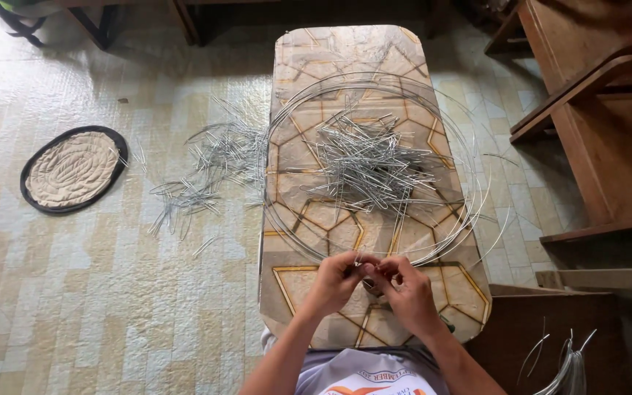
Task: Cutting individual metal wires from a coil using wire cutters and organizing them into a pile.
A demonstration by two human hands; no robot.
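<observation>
Hands: left hand point(336, 281) and right hand point(404, 289) are pinching a short silver wire piece point(366, 268), lower centre, grip closed.
Handling: light, springy, slippery; likely best held near ends.
Table: patterned narrow table point(294, 73) is bearing a heap of bent silver wires point(367, 161).

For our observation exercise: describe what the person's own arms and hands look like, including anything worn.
Both forearms are bare, with no sleeves reaching them. The left hand and right hand wear no gloves; no rings or watch can be made out. A white shirt with an orange print shows below.
</observation>
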